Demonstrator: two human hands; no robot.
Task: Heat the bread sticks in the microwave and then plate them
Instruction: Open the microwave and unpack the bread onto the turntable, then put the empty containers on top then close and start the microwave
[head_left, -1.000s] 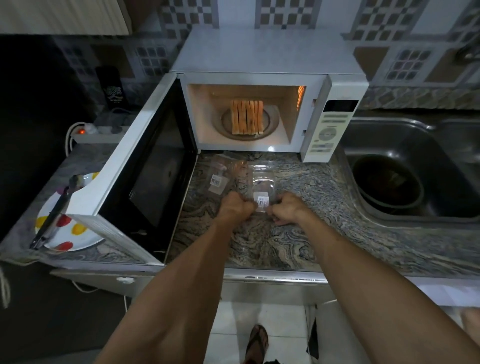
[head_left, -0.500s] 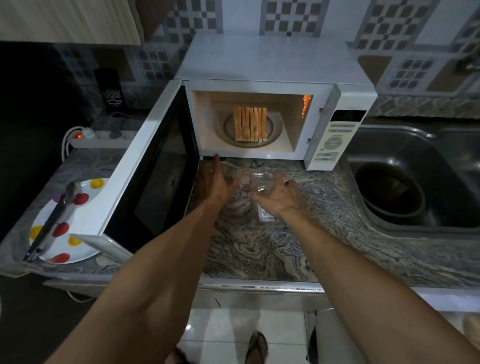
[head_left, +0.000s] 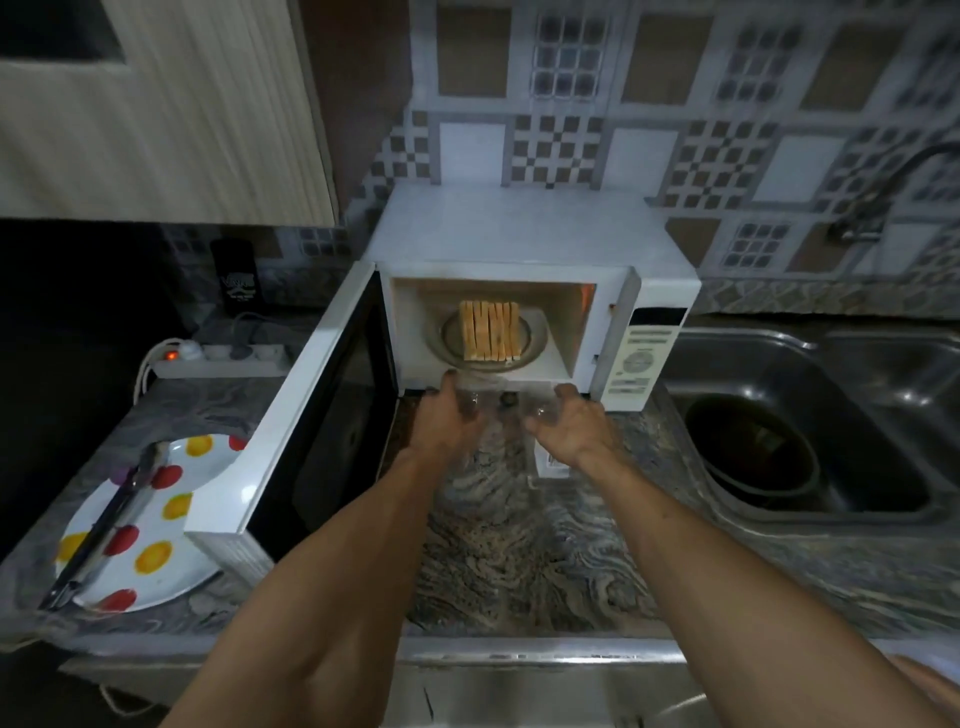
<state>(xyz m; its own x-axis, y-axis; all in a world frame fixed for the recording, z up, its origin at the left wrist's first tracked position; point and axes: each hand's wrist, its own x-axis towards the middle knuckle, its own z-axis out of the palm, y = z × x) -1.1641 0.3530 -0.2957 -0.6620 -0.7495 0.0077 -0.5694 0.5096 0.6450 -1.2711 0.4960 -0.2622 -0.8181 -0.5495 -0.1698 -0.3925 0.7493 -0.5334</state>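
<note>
Several bread sticks (head_left: 489, 338) lie side by side on the glass turntable (head_left: 535, 340) inside the white microwave (head_left: 524, 234), whose door (head_left: 291, 431) is swung open to the left. My left hand (head_left: 447, 421) and my right hand (head_left: 569, 426) are stretched out just in front of the oven's lower edge, fingers apart, nothing gripped. Clear plastic packaging (head_left: 496, 410) lies blurred on the counter between and under them, its white label (head_left: 550, 465) showing below my right wrist. A white plate with red and yellow dots (head_left: 156, 525) sits at the left with black tongs (head_left: 104, 525) on it.
The open door stands between the plate and the marbled counter (head_left: 519, 561). A steel sink (head_left: 831, 415) with a dark bowl (head_left: 753, 457) is at the right. A power strip (head_left: 218, 358) lies behind the plate. A cupboard (head_left: 156, 104) hangs above left.
Both hands let go of the plastic packaging on the counter, opened, and moved forward to the microwave's opening. The view has tilted up.
</note>
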